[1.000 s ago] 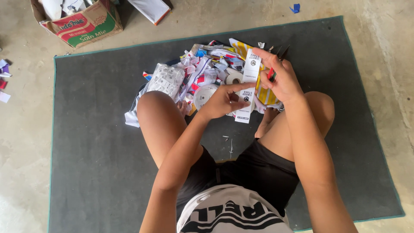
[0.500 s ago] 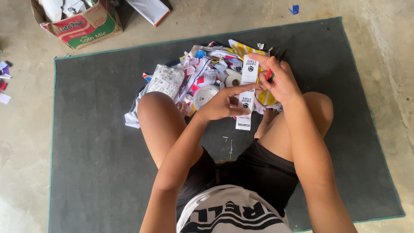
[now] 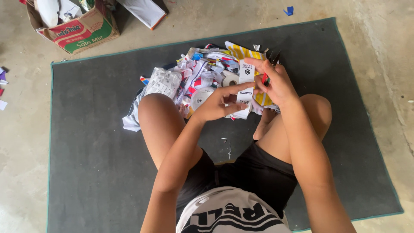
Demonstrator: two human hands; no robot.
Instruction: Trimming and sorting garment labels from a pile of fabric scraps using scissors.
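Note:
I sit cross-legged on a dark grey mat. Both hands hold one white label strip with black printing. My left hand pinches its lower end, and my right hand grips its upper part. The right hand also holds a small pair of scissors with a red handle, its dark blades pointing up past the fingers. Just beyond my knees lies a pile of cut labels and fabric scraps, white, red, blue and yellow, with small white tape rolls in it.
A cardboard box with red and green print stands at the back left on the concrete floor. A flat white board lies next to it. Small paper scraps lie at the far left, and a blue scrap at the back right.
The white label strip has been drawn slightly upward between my hands. My left hand shifted a little toward the strip's lower end. The pile and box stayed put.

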